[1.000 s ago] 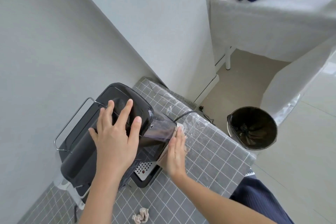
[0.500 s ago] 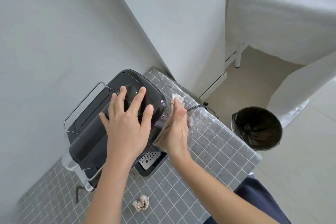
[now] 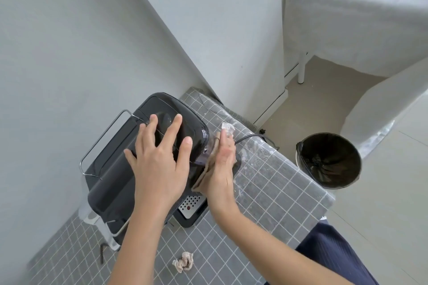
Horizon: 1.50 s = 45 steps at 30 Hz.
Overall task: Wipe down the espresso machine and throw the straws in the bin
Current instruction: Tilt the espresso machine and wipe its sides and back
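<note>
Evidently, the left hand (image 3: 159,159), grip apart, lies flat atop the espresso machine (image 3: 111,169) on the desk (image 3: 278,192) to steady it, while the right hand (image 3: 222,164), grip likewise apart, presses a cloth (image 3: 228,128) against its side.

Glossy black espresso machine (image 3: 108,183) stands upright (black-lined bin (image 3: 342,152) well apart)

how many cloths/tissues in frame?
2. One beige cloth pressed against the espresso machine side under the right hand; one crumpled wad lying loose on the gridded tablecloth nearer the camera. Others could be hidden behind the machine.
</note>
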Each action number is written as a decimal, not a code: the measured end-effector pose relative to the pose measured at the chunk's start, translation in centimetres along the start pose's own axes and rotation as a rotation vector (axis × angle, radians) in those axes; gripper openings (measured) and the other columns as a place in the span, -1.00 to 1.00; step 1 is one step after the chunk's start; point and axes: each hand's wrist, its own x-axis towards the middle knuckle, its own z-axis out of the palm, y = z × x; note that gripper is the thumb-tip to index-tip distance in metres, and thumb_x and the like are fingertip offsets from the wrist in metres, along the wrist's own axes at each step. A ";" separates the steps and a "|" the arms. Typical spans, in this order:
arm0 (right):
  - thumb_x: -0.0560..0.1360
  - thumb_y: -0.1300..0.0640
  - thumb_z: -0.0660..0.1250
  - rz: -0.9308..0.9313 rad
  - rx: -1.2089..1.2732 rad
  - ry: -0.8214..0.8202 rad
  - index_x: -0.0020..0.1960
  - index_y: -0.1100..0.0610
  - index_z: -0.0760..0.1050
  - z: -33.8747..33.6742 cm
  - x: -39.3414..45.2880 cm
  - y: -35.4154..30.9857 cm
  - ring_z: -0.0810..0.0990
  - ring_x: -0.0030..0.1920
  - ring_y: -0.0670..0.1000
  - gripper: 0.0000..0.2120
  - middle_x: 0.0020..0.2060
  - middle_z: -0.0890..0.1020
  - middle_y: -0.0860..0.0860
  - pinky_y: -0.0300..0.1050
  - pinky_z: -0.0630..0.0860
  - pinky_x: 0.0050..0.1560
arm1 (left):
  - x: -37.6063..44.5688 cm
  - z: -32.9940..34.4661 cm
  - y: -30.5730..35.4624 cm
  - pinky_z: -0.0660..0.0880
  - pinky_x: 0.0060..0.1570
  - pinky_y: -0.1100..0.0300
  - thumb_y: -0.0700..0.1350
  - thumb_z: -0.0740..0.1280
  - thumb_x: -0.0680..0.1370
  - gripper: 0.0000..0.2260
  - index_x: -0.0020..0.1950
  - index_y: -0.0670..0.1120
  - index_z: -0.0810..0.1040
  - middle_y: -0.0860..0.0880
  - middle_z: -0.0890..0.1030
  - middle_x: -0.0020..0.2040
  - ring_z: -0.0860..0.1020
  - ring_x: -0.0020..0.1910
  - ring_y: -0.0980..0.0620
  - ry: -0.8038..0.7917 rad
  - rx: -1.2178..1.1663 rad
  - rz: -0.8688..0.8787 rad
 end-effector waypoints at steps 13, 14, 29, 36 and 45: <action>0.44 -0.44 -0.32 0.083 -0.098 0.054 0.53 -0.26 -0.06 -0.6 1.1 3.2 -0.23 0.51 -0.20 -0.30 0.57 -0.11 -0.17 -0.06 -0.23 0.42 | -0.2 0.0 0.1 -0.05 0.38 -0.36 0.16 0.09 0.59 -0.59 0.45 0.27 0.21 -0.03 0.09 0.56 -0.02 0.54 -0.08 0.012 -0.019 0.008; 0.44 -0.45 -0.32 0.009 -0.085 0.033 0.54 -0.25 -0.07 0.0 0.3 2.3 -0.26 0.50 -0.25 -0.29 0.56 -0.13 -0.20 -0.15 -0.25 0.40 | -0.2 0.0 0.1 -0.05 0.38 -0.35 0.15 0.10 0.59 -0.58 0.45 0.27 0.21 -0.03 0.09 0.56 -0.02 0.54 -0.08 0.011 -0.016 0.009; 0.50 -0.35 -0.30 0.176 -0.113 0.042 0.53 -0.25 -0.11 -1.1 1.6 4.0 -0.30 0.51 -0.17 -0.38 0.56 -0.21 -0.14 0.05 -0.34 0.47 | -0.2 -0.1 0.2 -0.06 0.38 -0.35 0.18 0.05 0.58 -0.58 0.45 0.27 0.20 -0.04 0.09 0.56 -0.02 0.54 -0.09 0.012 -0.012 0.003; 0.53 -0.34 -0.32 -0.121 -0.171 0.030 0.48 -0.32 0.11 -0.5 3.2 1.9 -0.07 0.53 -0.20 -0.42 0.55 0.08 -0.20 -0.02 -0.19 0.46 | 0.0 0.2 0.0 -0.04 0.38 -0.35 0.15 0.09 0.59 -0.59 0.46 0.25 0.21 -0.04 0.10 0.55 0.00 0.54 -0.09 0.026 -0.008 0.001; 0.65 -0.13 -0.08 -0.009 -0.312 0.076 0.49 -0.14 0.23 -2.6 4.1 5.1 0.25 0.39 -0.24 -0.56 0.44 0.34 -0.12 -0.09 0.11 0.47 | -0.2 0.0 0.1 -0.09 0.40 -0.32 0.09 0.08 0.60 -0.60 0.45 0.26 0.22 -0.02 0.08 0.56 -0.04 0.54 -0.07 0.014 -0.047 -0.024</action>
